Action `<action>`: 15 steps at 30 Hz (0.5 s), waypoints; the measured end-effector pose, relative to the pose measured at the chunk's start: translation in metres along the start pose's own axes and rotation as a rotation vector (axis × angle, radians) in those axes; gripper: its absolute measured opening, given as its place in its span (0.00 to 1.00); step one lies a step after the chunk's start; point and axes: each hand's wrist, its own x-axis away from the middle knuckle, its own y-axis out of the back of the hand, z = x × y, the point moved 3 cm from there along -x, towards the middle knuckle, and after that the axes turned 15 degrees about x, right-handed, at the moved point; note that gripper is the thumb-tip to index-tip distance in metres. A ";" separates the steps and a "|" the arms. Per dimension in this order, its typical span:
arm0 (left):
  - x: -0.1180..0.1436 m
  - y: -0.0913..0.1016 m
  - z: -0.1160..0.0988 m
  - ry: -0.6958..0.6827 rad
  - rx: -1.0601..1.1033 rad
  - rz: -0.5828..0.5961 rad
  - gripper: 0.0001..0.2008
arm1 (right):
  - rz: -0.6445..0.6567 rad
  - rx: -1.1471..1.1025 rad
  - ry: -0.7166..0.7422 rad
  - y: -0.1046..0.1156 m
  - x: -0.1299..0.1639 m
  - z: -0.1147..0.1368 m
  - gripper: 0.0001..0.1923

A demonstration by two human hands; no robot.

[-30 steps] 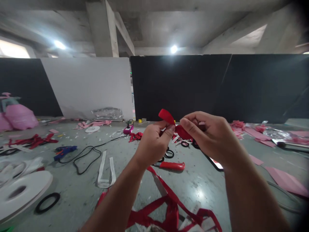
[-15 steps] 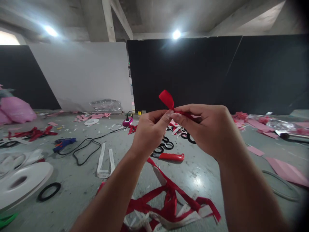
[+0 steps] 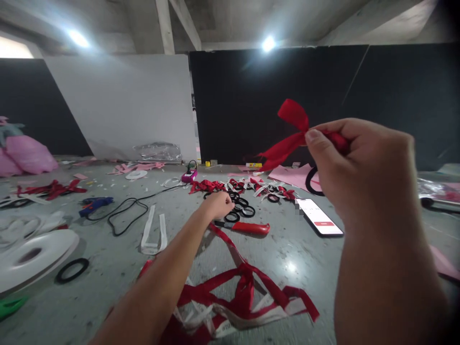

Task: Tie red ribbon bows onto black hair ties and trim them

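My right hand (image 3: 362, 177) is raised at the upper right, pinching a red ribbon bow (image 3: 293, 129) at its middle; one loop and the tails stick out to the left. My left hand (image 3: 217, 206) is stretched down to the floor, fingertips on a cluster of several black rings (image 3: 240, 209). Whether it grips a ring is not visible. A red-handled tool (image 3: 249, 227) lies just in front of that hand.
A phone (image 3: 319, 216) with a lit screen lies right of the rings. A heap of red ribbon (image 3: 244, 297) lies near me. At left are a white tape roll (image 3: 32, 254), a lone black ring (image 3: 73, 270), a blue glue gun (image 3: 94, 203) and a black cable (image 3: 125, 215).
Both hands were together on the bow. My left hand has let go and dropped to the black rings; my right hand has lifted the bow up and to the right.
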 end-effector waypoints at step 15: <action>-0.009 -0.044 0.026 0.003 -0.204 0.183 0.13 | -0.027 -0.102 0.099 0.004 0.005 0.010 0.07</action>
